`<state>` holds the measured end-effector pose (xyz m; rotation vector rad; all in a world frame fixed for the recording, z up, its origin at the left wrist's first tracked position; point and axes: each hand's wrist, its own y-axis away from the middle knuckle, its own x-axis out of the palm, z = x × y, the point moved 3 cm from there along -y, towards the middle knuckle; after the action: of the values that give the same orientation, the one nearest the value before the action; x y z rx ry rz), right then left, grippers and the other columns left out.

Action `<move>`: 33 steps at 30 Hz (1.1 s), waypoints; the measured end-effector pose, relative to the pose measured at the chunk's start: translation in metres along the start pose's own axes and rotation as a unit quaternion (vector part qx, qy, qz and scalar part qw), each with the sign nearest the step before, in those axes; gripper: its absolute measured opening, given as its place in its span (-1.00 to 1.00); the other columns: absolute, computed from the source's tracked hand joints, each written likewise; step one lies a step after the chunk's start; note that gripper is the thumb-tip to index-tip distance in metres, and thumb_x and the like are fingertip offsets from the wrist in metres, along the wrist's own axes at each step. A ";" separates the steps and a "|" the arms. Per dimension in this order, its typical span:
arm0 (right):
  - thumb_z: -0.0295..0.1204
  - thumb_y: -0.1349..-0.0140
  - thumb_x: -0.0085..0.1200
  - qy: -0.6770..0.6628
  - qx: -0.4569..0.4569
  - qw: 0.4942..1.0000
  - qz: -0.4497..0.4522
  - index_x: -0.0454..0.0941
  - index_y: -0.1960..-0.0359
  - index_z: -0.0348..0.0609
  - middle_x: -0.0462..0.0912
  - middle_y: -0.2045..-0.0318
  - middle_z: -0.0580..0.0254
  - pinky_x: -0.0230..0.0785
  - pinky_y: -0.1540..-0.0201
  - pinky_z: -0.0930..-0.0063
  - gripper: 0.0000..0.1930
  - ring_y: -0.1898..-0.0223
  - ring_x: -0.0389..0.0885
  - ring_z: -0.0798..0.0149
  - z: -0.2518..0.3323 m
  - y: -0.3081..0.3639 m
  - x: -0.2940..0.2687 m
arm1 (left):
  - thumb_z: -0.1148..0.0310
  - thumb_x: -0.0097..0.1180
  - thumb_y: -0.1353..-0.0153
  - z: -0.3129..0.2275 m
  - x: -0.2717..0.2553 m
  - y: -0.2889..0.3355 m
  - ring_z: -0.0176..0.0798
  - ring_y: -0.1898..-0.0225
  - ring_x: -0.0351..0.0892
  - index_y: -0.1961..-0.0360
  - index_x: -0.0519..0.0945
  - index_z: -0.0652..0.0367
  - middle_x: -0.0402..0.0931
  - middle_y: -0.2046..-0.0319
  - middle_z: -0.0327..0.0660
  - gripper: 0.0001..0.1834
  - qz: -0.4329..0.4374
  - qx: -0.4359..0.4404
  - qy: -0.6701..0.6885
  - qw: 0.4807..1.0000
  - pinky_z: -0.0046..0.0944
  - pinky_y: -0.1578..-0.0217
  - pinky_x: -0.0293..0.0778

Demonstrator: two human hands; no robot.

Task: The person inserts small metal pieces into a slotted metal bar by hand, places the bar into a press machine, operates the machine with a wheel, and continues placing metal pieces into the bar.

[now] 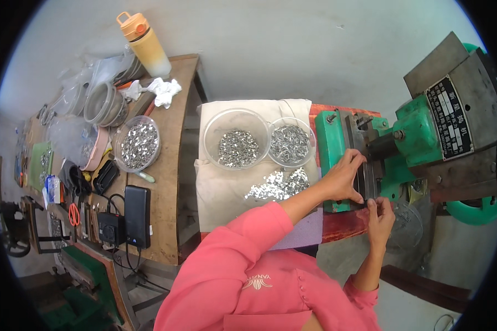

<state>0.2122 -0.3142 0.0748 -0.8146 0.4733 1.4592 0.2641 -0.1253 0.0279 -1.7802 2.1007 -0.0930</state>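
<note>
On the right stands a green hand press [419,129] with a dark metal die [373,176] on its bed. My left hand [342,177] arches over the die's left side, thumb and forefinger spread apart, touching the metal at two places. At the die's near end my right hand [380,218] is closed, thumb and forefinger pinched together at the edge. Whatever lies in that pinch is too small to make out. Left of the press, a loose heap of shiny small metal pieces [279,185] lies on a beige cloth [221,196].
Behind the heap stand a large clear tub [209,138] and a smaller one [313,144], both holding metal pieces. The wooden table [163,207] at left carries another tub of pieces [139,143], a yellow bottle [149,49], a black power bank [137,215] and orange scissors [74,214].
</note>
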 end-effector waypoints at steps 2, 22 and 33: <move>-0.36 -0.32 0.20 0.019 -0.016 1.000 0.006 0.50 0.32 -0.29 0.53 0.56 0.12 0.32 0.42 0.39 -0.77 0.54 0.45 0.27 0.001 0.001 0.000 | 0.30 0.64 0.44 0.001 -0.001 0.000 0.21 -0.28 0.22 -0.22 0.24 0.25 0.13 -0.17 0.05 0.12 0.025 -0.016 0.039 0.999 -0.01 -0.29 0.29; -0.45 -0.40 0.08 0.078 -0.001 0.996 -0.047 0.46 0.28 -0.30 0.56 0.59 0.10 0.37 0.49 0.44 -0.85 0.55 0.62 0.24 0.006 0.076 -0.010 | 0.53 0.30 -0.06 -0.021 0.002 0.053 -0.05 0.03 0.50 -0.19 0.34 0.25 0.32 -0.04 0.00 -0.36 -0.105 -0.023 0.110 0.988 -0.16 0.07 0.52; -0.51 -0.31 0.12 -0.015 -0.016 0.999 0.044 0.54 0.23 -0.29 0.69 0.50 0.12 0.45 0.36 0.41 -0.90 0.47 0.67 0.24 0.024 0.125 0.000 | 0.13 0.06 -0.46 -0.026 0.010 0.124 -0.41 0.57 0.56 0.08 0.51 0.25 0.57 0.52 -0.22 -0.66 0.136 -0.287 0.378 0.870 -0.41 0.55 0.51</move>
<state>0.0855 -0.3065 0.0662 -0.8048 0.4691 1.5617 0.1380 -0.1157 0.0128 -1.9250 3.2017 -0.1083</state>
